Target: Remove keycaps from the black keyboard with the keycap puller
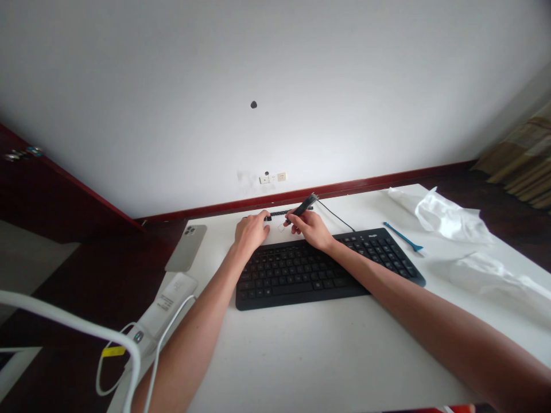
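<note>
You face a pale wall (344,86) with sockets (272,178) and red skirting (365,184) at twelve o'clock, a dark red door (38,195) at ten, brown curtains (525,158) at two, and dark flooring (467,194) below them.

a white table (297,350) holds these things. a black keyboard (293,275) lies flat near the middle, with a thin black cord (338,214) behind it. a black strip (279,213) is by the far edge. on the left are a phone (186,248), back side up, and a white box (169,301). on the right are a blue brush (402,237) and crinkly plastic (447,218).
</note>
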The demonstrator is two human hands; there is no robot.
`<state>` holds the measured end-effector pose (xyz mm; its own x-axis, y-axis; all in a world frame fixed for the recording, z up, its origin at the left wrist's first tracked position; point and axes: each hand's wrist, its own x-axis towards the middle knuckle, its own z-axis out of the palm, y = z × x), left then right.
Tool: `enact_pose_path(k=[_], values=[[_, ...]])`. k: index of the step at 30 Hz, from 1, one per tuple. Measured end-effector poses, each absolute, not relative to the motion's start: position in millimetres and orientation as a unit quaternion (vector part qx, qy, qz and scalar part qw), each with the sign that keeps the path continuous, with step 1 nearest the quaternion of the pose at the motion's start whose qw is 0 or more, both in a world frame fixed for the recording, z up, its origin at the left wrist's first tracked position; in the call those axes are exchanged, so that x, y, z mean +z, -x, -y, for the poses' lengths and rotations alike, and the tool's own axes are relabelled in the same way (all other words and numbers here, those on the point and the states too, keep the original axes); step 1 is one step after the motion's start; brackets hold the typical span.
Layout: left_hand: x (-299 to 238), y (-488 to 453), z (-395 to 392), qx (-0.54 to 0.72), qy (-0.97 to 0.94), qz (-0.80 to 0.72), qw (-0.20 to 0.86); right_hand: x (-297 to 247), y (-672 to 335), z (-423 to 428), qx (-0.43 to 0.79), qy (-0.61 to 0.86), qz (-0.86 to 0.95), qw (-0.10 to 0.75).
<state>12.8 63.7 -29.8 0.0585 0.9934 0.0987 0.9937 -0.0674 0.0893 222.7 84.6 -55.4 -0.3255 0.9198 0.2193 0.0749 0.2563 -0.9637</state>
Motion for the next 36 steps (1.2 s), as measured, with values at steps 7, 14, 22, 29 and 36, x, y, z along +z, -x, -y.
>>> enact_pose_path(k=[7, 14, 22, 29, 36], values=[[-27.2, -13.0, -63.8, -0.078, 0.724, 0.685, -0.019, -58.2, -222.8, -86.5, 0.48, 0.374, 0.658, 0.443], [-26.4, -11.1, -65.8, -0.094, 0.716, 0.691, -0.036, -57.5, -223.2, -86.8, 0.487, 0.371, 0.656, 0.441], [-30.4, -8.8, -69.6, -0.126, 0.716, 0.685, -0.054, -57.4, -223.5, -87.0, 0.491, 0.373, 0.654, 0.439], [-33.5, -8.3, -71.8, -0.13, 0.709, 0.691, -0.058, -56.3, -222.5, -86.1, 0.49, 0.375, 0.654, 0.437], [-20.0, -4.7, -69.6, -0.147, 0.711, 0.687, -0.04, -56.4, -222.6, -85.9, 0.492, 0.375, 0.651, 0.44]])
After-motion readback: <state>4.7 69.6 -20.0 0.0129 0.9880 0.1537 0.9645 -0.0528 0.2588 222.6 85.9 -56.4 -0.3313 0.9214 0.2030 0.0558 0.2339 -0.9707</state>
